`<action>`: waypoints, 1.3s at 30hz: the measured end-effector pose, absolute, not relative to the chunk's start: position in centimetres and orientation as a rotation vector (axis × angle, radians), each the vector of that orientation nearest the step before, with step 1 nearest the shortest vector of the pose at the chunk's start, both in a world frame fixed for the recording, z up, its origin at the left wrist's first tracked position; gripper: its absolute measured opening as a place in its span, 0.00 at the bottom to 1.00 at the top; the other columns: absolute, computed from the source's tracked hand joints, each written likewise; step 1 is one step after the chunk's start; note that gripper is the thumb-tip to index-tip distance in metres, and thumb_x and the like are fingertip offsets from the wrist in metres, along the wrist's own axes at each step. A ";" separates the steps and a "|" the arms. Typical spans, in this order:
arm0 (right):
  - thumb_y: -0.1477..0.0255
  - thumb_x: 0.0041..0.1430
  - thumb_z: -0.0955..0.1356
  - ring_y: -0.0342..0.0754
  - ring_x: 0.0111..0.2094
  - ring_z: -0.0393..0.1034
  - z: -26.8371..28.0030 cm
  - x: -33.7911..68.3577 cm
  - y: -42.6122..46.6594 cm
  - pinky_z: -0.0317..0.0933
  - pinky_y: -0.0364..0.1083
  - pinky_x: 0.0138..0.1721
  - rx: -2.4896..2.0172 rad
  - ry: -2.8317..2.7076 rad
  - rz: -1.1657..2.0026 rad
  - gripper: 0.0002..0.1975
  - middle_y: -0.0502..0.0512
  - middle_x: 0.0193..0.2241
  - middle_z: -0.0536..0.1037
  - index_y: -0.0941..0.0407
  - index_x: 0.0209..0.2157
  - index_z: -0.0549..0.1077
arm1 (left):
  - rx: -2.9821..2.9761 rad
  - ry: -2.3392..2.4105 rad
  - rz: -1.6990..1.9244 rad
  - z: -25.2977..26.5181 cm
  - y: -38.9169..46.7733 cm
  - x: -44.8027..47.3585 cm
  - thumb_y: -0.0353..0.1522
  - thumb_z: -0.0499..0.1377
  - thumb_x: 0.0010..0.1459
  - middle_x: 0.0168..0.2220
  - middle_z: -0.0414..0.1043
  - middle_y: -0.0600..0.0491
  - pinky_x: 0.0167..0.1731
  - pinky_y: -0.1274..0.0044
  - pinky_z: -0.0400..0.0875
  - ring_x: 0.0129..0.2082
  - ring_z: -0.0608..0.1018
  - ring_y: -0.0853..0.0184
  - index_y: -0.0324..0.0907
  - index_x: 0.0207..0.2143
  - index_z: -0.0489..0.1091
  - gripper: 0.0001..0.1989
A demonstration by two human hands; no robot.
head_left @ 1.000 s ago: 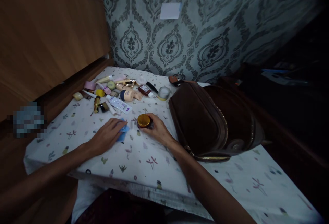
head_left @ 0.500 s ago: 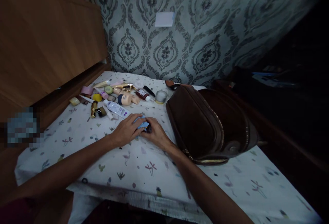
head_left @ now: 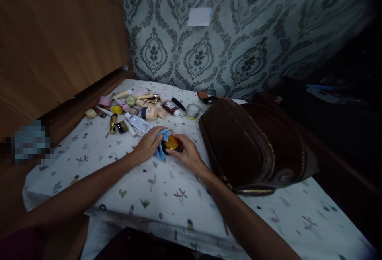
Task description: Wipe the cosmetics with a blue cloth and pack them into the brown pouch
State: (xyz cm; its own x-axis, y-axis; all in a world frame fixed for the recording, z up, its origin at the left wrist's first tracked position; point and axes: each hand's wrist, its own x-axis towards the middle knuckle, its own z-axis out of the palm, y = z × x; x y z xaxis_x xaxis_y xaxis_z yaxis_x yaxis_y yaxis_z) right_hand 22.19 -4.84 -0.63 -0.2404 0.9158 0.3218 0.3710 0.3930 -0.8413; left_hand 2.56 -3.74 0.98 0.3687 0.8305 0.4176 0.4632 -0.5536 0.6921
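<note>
My left hand (head_left: 150, 143) is closed on a light blue cloth (head_left: 160, 153), which presses against the side of a small round jar (head_left: 171, 142). The jar has an amber-gold face turned up and dark sides. My right hand (head_left: 188, 152) grips the jar from the right, with fingers and thumb around its edge. Just beyond my left hand lies a white and purple tube (head_left: 139, 123). Further back are a beige bottle with a dark blue band (head_left: 149, 113) and a dark red bottle with a white cap (head_left: 170, 108).
A brown leather bag (head_left: 232, 144) lies right of my hands. Several cosmetics, including a gold tube (head_left: 113, 124) and a yellow sponge-like piece (head_left: 117, 110), crowd the back left of the patterned tablecloth (head_left: 116, 176). A grey round tub (head_left: 193, 111) stands near the bag. Wooden furniture (head_left: 62, 33) borders the left.
The jar's amber-gold face now shows; before, my fingers and the cloth mostly covered it. My hands have parted slightly around it. The whole view has shifted a little.
</note>
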 end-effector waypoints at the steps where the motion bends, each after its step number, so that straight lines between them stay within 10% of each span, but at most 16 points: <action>1: 0.59 0.50 0.75 0.54 0.43 0.70 -0.6 22.2 -4.8 0.64 0.53 0.46 -1.121 -1.745 0.842 0.23 0.58 0.42 0.77 0.55 0.45 0.75 | 2.177 1.093 1.067 1.0 -3.8 2.6 0.41 0.44 0.70 0.51 0.71 0.45 0.55 0.68 0.66 0.52 0.73 0.59 0.42 0.54 0.65 0.19; 11: 0.56 0.42 0.78 0.50 0.37 0.73 0.3 21.6 -4.9 0.65 0.49 0.43 -1.032 -1.340 1.311 0.24 0.52 0.35 0.80 0.55 0.39 0.77 | 2.331 1.080 0.882 0.7 -4.1 2.8 0.45 0.66 0.54 0.56 0.65 0.44 0.54 0.64 0.69 0.56 0.71 0.53 0.45 0.64 0.55 0.40; 39: 0.51 0.50 0.73 0.52 0.36 0.74 1.0 22.1 -5.2 0.68 0.48 0.35 -1.040 -1.318 1.361 0.26 0.56 0.34 0.80 0.55 0.44 0.78 | 2.283 0.990 0.889 1.3 -4.1 2.8 0.50 0.55 0.64 0.50 0.69 0.45 0.47 0.69 0.71 0.49 0.74 0.58 0.44 0.59 0.61 0.27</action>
State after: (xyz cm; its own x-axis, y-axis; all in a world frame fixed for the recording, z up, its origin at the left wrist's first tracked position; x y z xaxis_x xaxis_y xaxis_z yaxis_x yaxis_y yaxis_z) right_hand 22.06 -5.19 1.02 -0.1962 0.9799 0.0351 -0.0664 0.0224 -0.9975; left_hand 2.75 -4.12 1.33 0.5240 0.7687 0.3667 0.4466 -0.6146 0.6503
